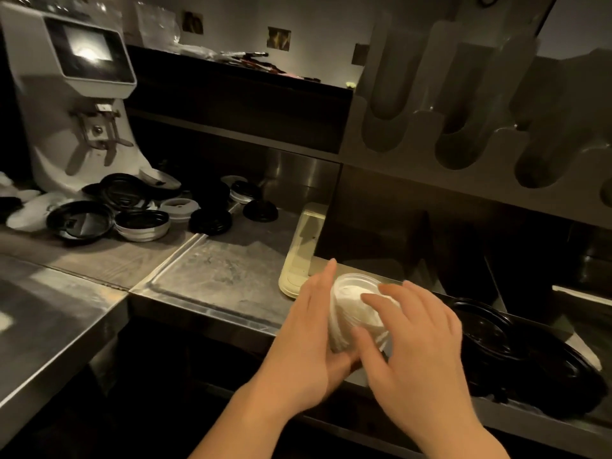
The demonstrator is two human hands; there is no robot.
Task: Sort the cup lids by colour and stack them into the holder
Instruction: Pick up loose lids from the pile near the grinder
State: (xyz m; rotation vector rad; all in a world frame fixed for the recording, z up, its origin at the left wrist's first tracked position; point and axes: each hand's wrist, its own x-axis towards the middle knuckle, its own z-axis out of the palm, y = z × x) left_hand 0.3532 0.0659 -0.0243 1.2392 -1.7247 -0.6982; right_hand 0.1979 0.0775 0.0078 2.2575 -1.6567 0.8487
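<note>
Cradling a stack of white lids (356, 313) on its side, the left hand (303, 339) grips it from the left, fingers running up along the stack's edge and thumb tucked underneath. The right hand (419, 346) lies spread over the face of the top lid, fingers apart and pressing against it, so both hands are clamped on the same stack. It sits low at the front of the table (212, 279), just left of a row of black lids (516, 352) lying on their sides in a dark trough below the table edge.

A cream-coloured tray (303, 250) leans against a dark panel just behind the hands.

Further back on the left, loose lids lie scattered over the steel surface: several black ones (212, 220), some upside down, mixed with a few white ones (178, 207). They crowd around the foot of a white coffee grinder (86, 94) with a dark screen on its head.

On the upper right hangs a grey holder (463, 111) with several rounded vertical slots. The light is dim, and whether anything sits in those slots cannot be made out.

A dark shelf (238, 81) behind the grinder carries clutter too blurred to name.
</note>
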